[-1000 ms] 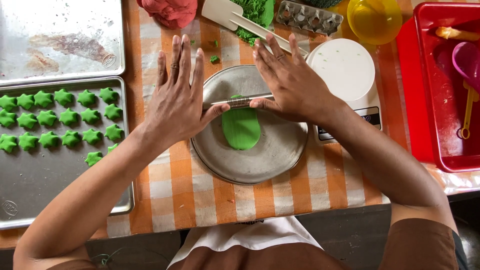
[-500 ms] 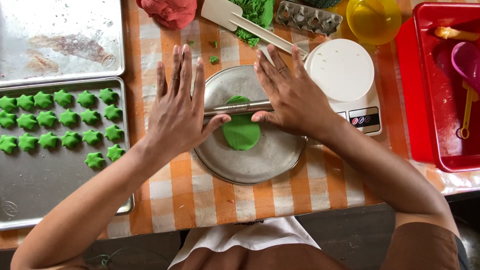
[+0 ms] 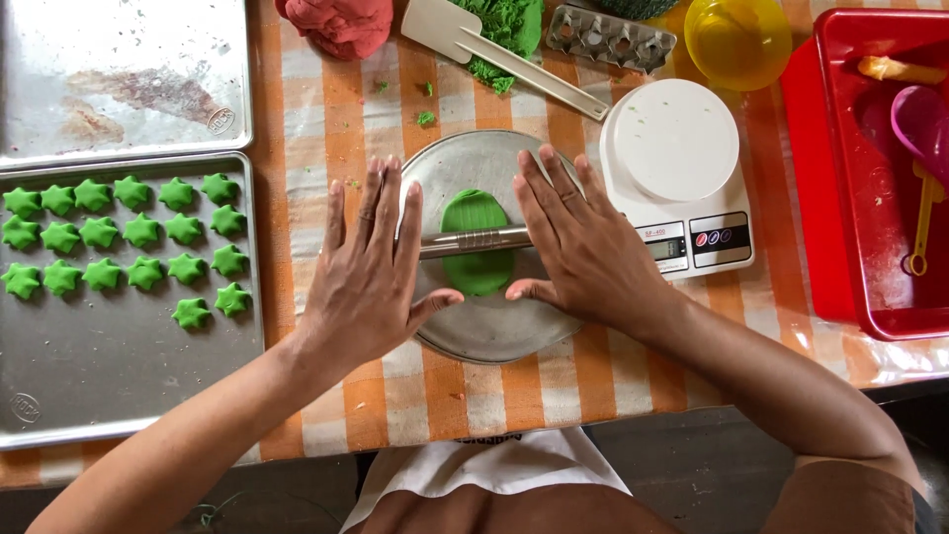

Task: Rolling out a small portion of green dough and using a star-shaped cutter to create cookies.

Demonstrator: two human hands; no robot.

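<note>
On the bench's orange-checked cloth [image 3: 326, 119], green dough [image 3: 477, 255] is pressed under a metal rod [image 3: 473, 240] on a round metal plate [image 3: 494, 331].
Both grips are flat and wide, left hand [image 3: 368, 277] and right hand [image 3: 583, 247] laid on the rod's ends. A tray [image 3: 119, 386] of green stars [image 3: 129, 247] is set left, a white scale [image 3: 682, 168] right.

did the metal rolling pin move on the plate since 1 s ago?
Yes. The rolling pin moved toward the person, from the far end of the green dough to its middle on the round plate.
</note>
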